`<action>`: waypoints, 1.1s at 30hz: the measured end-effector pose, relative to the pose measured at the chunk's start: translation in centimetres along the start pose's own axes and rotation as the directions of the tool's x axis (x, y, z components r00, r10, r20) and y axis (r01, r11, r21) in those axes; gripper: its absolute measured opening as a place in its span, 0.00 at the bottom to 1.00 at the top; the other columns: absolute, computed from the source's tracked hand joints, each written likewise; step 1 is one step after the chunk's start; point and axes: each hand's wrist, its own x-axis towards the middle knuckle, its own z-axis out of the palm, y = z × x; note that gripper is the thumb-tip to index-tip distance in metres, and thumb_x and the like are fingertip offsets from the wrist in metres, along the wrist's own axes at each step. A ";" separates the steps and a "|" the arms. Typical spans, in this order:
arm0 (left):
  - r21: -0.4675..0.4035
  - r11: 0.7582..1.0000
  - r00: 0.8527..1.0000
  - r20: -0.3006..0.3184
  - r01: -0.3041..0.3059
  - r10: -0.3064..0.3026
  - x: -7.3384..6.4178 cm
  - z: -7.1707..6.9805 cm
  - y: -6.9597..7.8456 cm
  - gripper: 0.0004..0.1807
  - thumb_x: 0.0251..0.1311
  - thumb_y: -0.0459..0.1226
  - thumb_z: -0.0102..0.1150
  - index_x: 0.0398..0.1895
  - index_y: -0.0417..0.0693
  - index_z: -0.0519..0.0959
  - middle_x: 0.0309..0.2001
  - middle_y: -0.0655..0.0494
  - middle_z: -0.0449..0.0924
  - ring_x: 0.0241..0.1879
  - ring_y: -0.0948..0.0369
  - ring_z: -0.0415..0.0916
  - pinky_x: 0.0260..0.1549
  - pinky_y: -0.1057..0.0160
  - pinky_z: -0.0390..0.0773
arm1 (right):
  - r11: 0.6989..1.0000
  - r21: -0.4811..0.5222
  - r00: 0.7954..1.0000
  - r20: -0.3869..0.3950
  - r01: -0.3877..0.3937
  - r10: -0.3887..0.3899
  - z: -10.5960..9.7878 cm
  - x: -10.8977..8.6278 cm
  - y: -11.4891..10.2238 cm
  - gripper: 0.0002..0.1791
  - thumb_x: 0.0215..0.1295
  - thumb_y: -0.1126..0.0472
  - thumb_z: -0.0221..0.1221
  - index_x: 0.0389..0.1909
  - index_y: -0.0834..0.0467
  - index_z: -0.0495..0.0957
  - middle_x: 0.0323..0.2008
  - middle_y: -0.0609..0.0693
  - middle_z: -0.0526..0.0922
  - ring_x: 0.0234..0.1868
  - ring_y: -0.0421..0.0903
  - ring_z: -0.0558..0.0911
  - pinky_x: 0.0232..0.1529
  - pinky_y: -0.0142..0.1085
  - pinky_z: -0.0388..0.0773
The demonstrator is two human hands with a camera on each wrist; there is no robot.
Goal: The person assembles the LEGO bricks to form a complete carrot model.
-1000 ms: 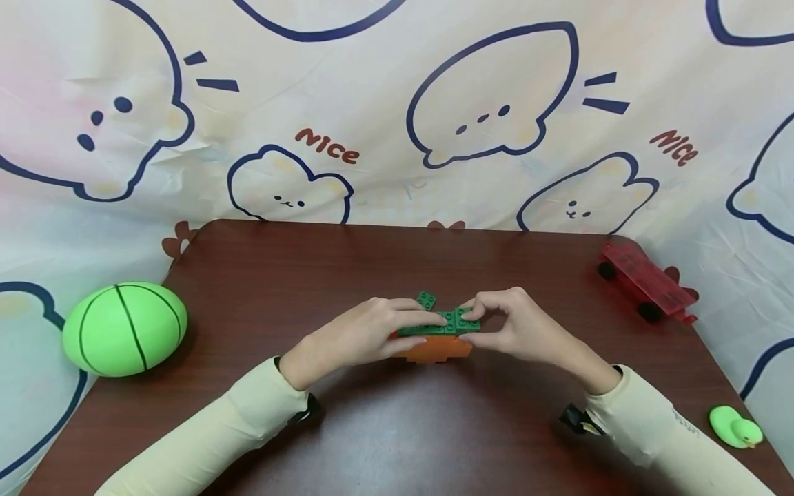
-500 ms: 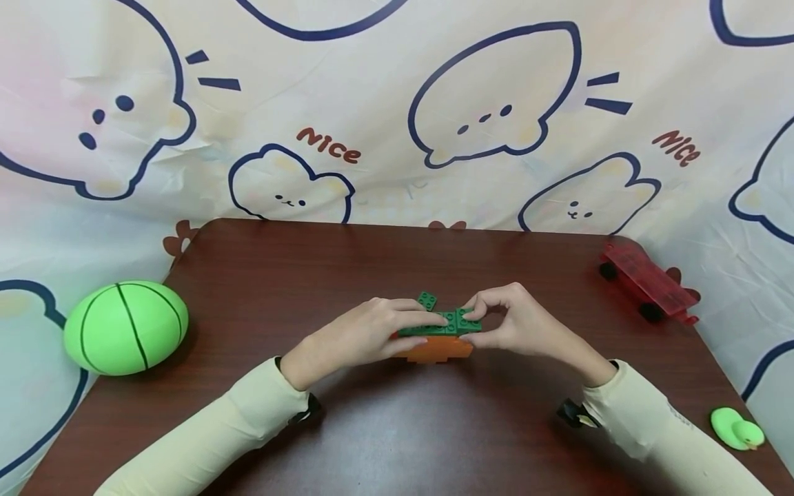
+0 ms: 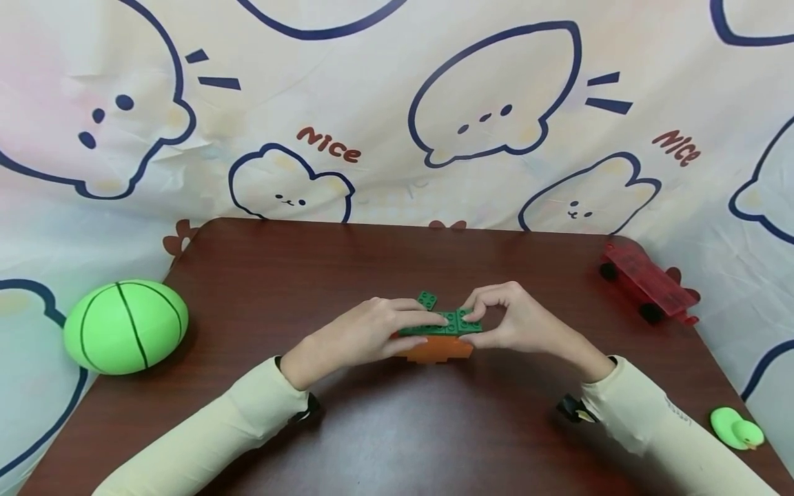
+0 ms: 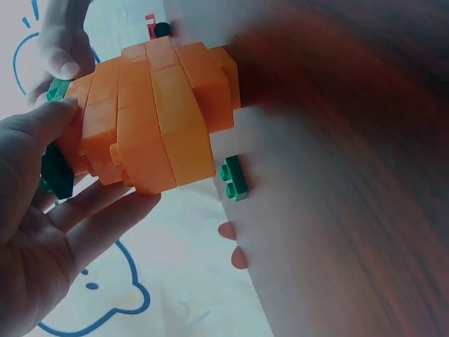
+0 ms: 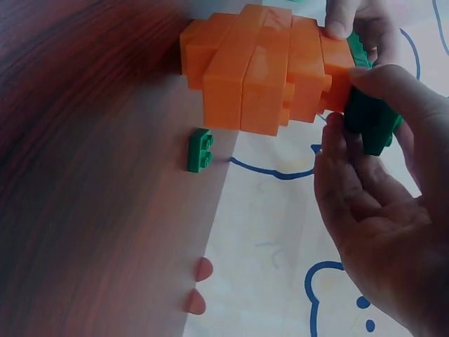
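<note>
A stepped stack of orange toy bricks stands at mid table, narrowest at its base, as the left wrist view of the orange bricks shows. Green toy bricks form its top layer. My left hand grips the stack's left side, thumb in front, fingers over the green layer. At the right end, my right hand pinches a green brick between thumb and fingers; it overhangs the orange part and sits flush beside the other green bricks. Just behind the stack lies a loose green brick.
A green ball with black lines sits at the table's left edge. On the right are a translucent red toy car at the back and a light green toy duck nearer the front. A printed cloth hangs behind the table.
My right hand and wrist have tilted slightly up and to the left while keeping the pinch on the green brick. The left hand and the stack stay in place.
</note>
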 end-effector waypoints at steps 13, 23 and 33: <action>-0.049 0.995 0.995 -0.053 0.087 -0.090 0.2 0.5 -0.7 0.33 0.66 0.46 0.69 0.67 0.51 0.63 0.46 0.63 0.87 0.25 0.70 0.74 0.32 0.70 0.82 | 0.964 -0.213 0.986 0.087 0.161 -0.145 1.4 0.7 -0.8 0.24 0.60 0.66 0.73 0.57 0.50 0.84 0.52 0.46 0.87 0.44 0.37 0.84 0.38 0.31 0.85; -0.263 0.923 0.957 0.006 0.282 -0.290 2.6 -0.3 -6.1 0.20 0.79 0.40 0.49 0.70 0.55 0.74 0.57 0.53 0.83 0.55 0.57 0.81 0.58 0.53 0.81 | 0.965 -0.230 0.988 0.108 0.129 -0.106 1.1 1.2 -1.3 0.21 0.61 0.63 0.73 0.55 0.49 0.85 0.51 0.46 0.88 0.46 0.37 0.86 0.46 0.32 0.86; 0.021 0.966 0.912 0.327 0.256 -0.249 5.6 2.4 -8.2 0.25 0.67 0.39 0.67 0.67 0.54 0.79 0.61 0.54 0.81 0.61 0.57 0.76 0.64 0.55 0.77 | 0.975 -0.207 0.989 0.137 0.077 -0.049 1.3 1.2 -1.7 0.20 0.61 0.62 0.73 0.54 0.50 0.86 0.51 0.46 0.88 0.44 0.37 0.85 0.44 0.31 0.86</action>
